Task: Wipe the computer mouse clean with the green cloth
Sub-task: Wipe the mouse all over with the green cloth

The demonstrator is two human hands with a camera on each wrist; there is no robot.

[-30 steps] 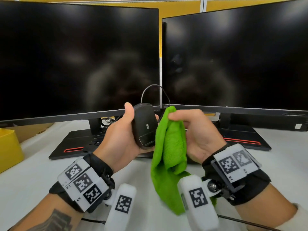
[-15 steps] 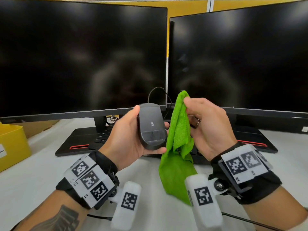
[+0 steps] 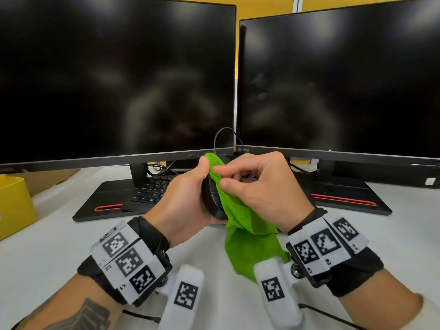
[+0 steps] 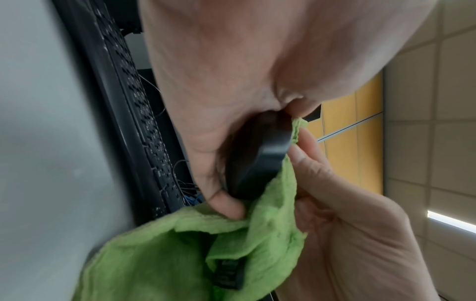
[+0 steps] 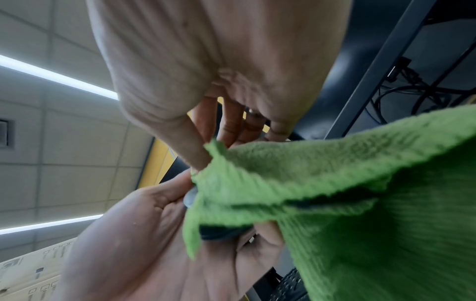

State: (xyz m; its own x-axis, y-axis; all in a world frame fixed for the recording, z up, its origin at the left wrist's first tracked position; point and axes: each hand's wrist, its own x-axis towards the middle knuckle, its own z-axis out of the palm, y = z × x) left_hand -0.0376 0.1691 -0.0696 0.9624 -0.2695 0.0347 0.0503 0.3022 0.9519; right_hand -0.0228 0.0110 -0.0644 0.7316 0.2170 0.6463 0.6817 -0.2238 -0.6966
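Green cloth (image 3: 240, 210) pinched in right hand (image 3: 259, 189), pressed flat against upturned mouse (image 3: 210, 198) clamped in left hand (image 3: 183, 201) above desk (image 3: 42, 246); best rubbed firmly lengthwise, turning mouse gradually, minding cable (image 3: 223, 136).

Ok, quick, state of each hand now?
Left hand: holds the mouse.
Right hand: pinches the green cloth against the mouse.

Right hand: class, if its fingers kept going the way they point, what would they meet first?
The right hand points leftward; its fingertips already press the cloth, with the mouse directly behind, gripped by the left hand.
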